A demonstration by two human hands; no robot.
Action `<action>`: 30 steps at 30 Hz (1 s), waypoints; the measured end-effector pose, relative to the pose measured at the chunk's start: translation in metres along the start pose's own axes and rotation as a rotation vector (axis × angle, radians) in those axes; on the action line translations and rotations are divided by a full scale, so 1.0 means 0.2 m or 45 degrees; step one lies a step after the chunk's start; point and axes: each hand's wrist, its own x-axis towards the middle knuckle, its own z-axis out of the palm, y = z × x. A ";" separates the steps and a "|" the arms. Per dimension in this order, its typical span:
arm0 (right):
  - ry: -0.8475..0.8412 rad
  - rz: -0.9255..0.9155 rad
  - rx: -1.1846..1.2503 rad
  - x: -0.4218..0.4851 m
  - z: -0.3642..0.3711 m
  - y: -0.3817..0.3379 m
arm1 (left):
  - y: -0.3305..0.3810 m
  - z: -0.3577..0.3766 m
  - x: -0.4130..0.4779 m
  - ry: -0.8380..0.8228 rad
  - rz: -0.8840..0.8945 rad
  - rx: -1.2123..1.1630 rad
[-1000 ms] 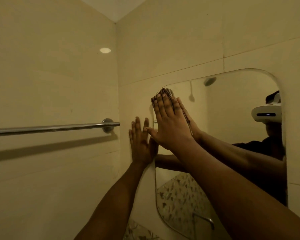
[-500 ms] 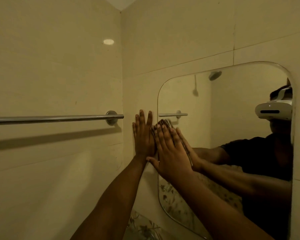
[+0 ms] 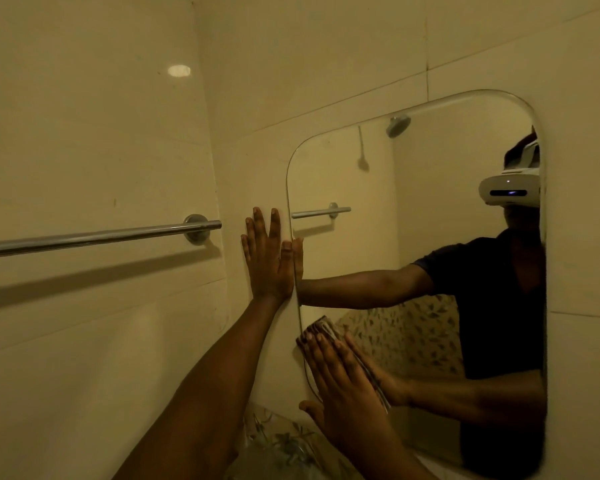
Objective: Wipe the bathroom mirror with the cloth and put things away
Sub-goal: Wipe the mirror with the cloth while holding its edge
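Note:
The rounded bathroom mirror (image 3: 426,202) hangs on the tiled wall to the right. My right hand (image 3: 340,379) lies flat with straight fingers, pressing a folded striped cloth (image 3: 321,325) against the mirror's lower left edge; only the cloth's rim shows above and beside the fingers. My left hand (image 3: 265,258) is spread flat on the wall tile just left of the mirror's edge, fingers pointing up. The mirror reflects both arms and a person in a dark shirt wearing a white headset.
A chrome towel bar (image 3: 94,237) juts from the left wall at hand height, its end close to my left hand. A patterned surface (image 3: 278,445) lies below the mirror. A shower head is reflected in the mirror's top.
My right hand has slid the cloth down the mirror's left side, from upper left to lower left. The left hand stays flat on the wall; the view has shifted.

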 end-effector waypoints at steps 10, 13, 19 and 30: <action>-0.083 0.004 -0.038 -0.21 0.04 0.01 | -0.01 -0.01 0.00 -0.037 0.007 0.010; -0.061 0.057 -0.163 -0.36 0.08 0.05 | -0.01 -0.01 0.00 -0.045 0.008 0.010; 0.345 0.364 -0.405 -0.61 0.07 0.35 | 0.00 -0.03 0.00 -0.064 0.007 0.008; 0.552 0.656 -0.004 -0.45 -0.47 0.87 | 0.03 -0.04 0.00 -0.088 -0.014 0.036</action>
